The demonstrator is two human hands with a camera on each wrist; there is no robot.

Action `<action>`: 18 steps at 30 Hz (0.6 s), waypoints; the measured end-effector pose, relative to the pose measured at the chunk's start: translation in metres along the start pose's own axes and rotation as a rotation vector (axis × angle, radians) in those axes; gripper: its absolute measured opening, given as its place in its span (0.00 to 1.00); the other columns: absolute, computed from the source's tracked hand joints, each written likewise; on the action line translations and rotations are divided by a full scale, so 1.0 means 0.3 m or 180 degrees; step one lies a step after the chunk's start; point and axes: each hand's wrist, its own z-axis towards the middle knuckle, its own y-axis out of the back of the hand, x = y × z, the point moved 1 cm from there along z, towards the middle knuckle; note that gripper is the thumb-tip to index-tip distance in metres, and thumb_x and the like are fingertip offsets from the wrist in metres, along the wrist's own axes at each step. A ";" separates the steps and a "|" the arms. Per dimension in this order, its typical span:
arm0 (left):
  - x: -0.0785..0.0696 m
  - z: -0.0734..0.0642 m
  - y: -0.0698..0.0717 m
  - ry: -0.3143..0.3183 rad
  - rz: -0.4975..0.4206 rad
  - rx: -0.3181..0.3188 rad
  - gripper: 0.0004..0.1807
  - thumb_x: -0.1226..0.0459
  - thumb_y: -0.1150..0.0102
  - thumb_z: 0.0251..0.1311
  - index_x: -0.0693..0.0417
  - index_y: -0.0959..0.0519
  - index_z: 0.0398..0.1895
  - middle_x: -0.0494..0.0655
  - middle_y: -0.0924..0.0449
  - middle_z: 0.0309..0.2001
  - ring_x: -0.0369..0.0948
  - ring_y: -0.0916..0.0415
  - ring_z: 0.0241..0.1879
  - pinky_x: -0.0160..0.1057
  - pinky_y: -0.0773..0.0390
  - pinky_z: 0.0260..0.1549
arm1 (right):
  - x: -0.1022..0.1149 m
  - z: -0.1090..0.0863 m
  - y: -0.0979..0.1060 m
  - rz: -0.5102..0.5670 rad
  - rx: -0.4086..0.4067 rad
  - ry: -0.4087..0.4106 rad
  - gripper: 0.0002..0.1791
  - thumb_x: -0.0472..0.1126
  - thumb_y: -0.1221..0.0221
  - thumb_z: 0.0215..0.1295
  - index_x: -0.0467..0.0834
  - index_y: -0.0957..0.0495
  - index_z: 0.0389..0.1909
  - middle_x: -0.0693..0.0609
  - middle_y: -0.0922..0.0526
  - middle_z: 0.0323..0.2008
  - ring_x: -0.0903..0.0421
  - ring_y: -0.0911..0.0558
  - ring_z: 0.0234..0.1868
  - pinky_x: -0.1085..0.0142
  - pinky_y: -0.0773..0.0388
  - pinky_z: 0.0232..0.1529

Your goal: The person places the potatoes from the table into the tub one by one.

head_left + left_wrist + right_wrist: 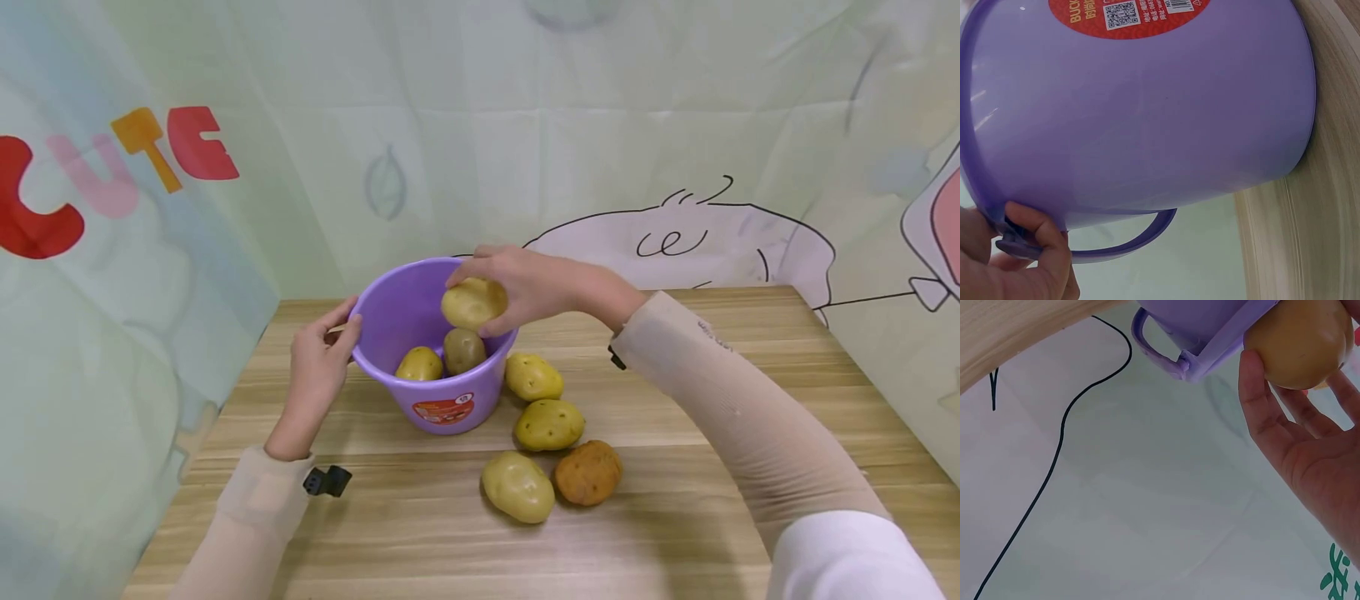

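A purple bucket with a red label stands upright on the wooden table. My left hand grips its rim at the left, and the left wrist view has the fingers curled where the handle joins. In my right hand is a pale yellow potato, held at the bucket's right rim, over the opening. The right wrist view shows fingers around that potato. Inside the bucket lie a yellow potato and a brownish-green potato.
To the right of the bucket sit two yellow potatoes, one close against it and another nearer. In front are a pale potato and an orange-brown potato. A printed curtain hangs behind the table.
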 end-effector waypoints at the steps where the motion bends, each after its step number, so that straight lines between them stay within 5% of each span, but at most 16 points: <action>1: 0.000 0.000 0.000 0.0001 0.0000 0.0000 0.24 0.59 0.48 0.74 0.61 0.28 0.68 0.62 0.22 0.58 0.51 0.20 0.46 0.24 0.18 0.37 | 0.000 -0.002 0.000 -0.0002 0.0000 -0.0005 0.34 0.46 0.31 0.56 0.43 0.26 0.64 0.45 0.25 0.55 0.52 0.27 0.54 0.58 0.25 0.56; 7: 0.000 -0.001 -0.001 0.0017 0.0005 -0.0017 0.24 0.59 0.48 0.74 0.61 0.28 0.68 0.62 0.22 0.58 0.52 0.20 0.46 0.24 0.18 0.36 | -0.010 -0.008 -0.007 0.0002 -0.0021 0.0029 0.34 0.47 0.32 0.56 0.42 0.27 0.64 0.44 0.25 0.57 0.51 0.27 0.55 0.59 0.25 0.56; 18: -0.005 -0.001 -0.002 0.0020 -0.0022 0.0015 0.25 0.58 0.48 0.74 0.59 0.29 0.69 0.62 0.22 0.58 0.56 0.21 0.49 0.24 0.18 0.36 | -0.024 -0.033 0.002 0.0027 -0.0080 -0.0070 0.31 0.46 0.33 0.58 0.44 0.26 0.64 0.47 0.24 0.50 0.51 0.20 0.41 0.62 0.19 0.41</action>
